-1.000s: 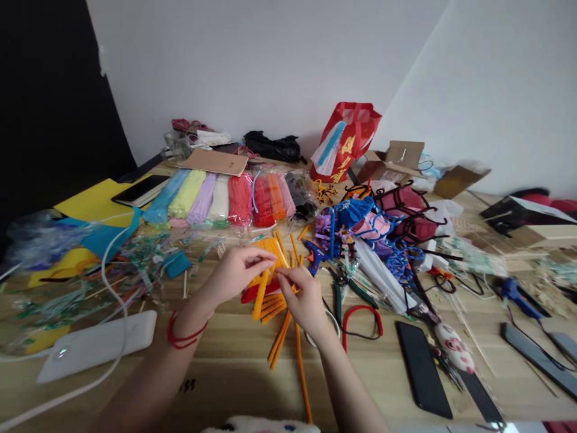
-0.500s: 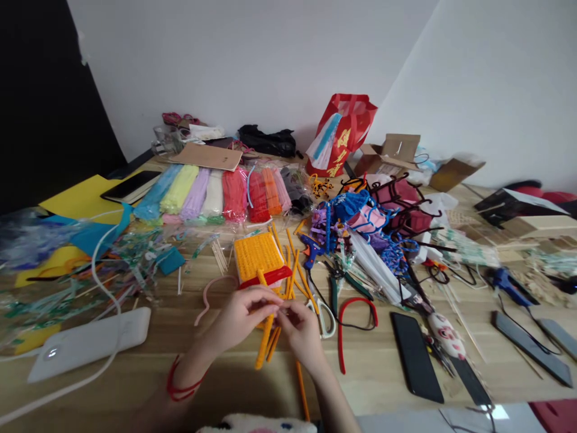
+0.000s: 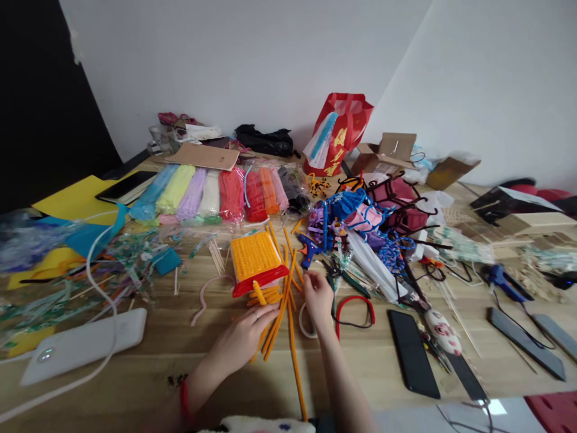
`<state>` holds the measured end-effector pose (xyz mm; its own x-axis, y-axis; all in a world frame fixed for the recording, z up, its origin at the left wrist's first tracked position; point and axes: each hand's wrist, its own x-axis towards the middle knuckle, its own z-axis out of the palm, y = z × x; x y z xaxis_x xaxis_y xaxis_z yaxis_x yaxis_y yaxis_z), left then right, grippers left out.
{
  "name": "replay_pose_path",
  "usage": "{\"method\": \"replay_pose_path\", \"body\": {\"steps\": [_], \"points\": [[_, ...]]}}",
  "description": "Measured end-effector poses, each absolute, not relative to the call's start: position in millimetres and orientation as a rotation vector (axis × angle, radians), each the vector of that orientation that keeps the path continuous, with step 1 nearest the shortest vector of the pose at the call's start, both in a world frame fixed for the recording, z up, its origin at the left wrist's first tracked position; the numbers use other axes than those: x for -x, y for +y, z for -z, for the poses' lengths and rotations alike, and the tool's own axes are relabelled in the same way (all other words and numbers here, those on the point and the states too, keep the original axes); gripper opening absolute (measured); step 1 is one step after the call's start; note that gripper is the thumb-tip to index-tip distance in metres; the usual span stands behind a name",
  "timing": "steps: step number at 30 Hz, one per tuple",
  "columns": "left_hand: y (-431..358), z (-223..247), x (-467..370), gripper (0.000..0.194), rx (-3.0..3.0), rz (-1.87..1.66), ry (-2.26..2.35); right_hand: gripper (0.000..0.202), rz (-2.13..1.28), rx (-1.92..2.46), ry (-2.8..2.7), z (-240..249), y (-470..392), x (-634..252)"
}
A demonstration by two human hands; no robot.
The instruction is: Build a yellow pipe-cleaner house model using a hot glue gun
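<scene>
My left hand (image 3: 243,334) is low over the table, its fingers closed around a twisted orange pipe cleaner (image 3: 258,293) whose end sticks up past them. Short coiled orange pieces (image 3: 270,295) lie just beyond the fingers. Behind them is an orange coiled pipe-cleaner panel (image 3: 256,255) with a red strip (image 3: 261,281) along its near edge. My right hand (image 3: 318,297) is closed with fingertips pointing down, over white-handled scissors (image 3: 306,325) and beside dark green pliers (image 3: 356,284); what its fingers hold, if anything, is hidden. Loose orange pipe cleaners (image 3: 292,337) lie between the hands.
A blue glue gun (image 3: 309,249) lies beyond my right hand. Bagged coloured pipe cleaners (image 3: 210,192) line the back. Finished-looking blue and purple pieces (image 3: 356,210) pile up right of centre. A black phone (image 3: 412,355) lies right, a white power bank (image 3: 85,346) with its cable left.
My hands have parted. The right has moved right and forward to the scissors and pliers; the left has lowered with the twisted orange pipe cleaner, uncovering the red strip and coiled pieces.
</scene>
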<state>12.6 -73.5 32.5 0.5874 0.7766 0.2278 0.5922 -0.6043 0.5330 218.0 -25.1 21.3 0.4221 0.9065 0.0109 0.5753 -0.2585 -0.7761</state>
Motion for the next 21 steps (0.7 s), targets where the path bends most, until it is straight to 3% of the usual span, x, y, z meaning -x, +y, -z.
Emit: {"method": "replay_pose_path", "body": {"steps": [3, 10, 16, 21], "points": [[-76.2, -36.0, -13.4, 0.062, -2.425, -0.709, 1.074, 0.041, -0.493, 2.103, -1.259, -30.3, 20.8, -235.8], [-75.9, -55.7, -8.1, 0.039, -2.310, -1.015, 0.989, 0.074, -0.444, 2.473, -1.230, -30.1, 75.6, -232.4], [-75.8, -81.6, 5.5, 0.040, -2.301, -1.269, 1.063, 0.067, -0.521, 2.563, -1.187, -29.6, 86.7, -232.7], [-67.6, -97.6, 11.5, 0.027, -2.148, -1.378, 1.149, 0.059, -0.617, 2.488, -1.088, -32.0, 83.7, -238.5]]}}
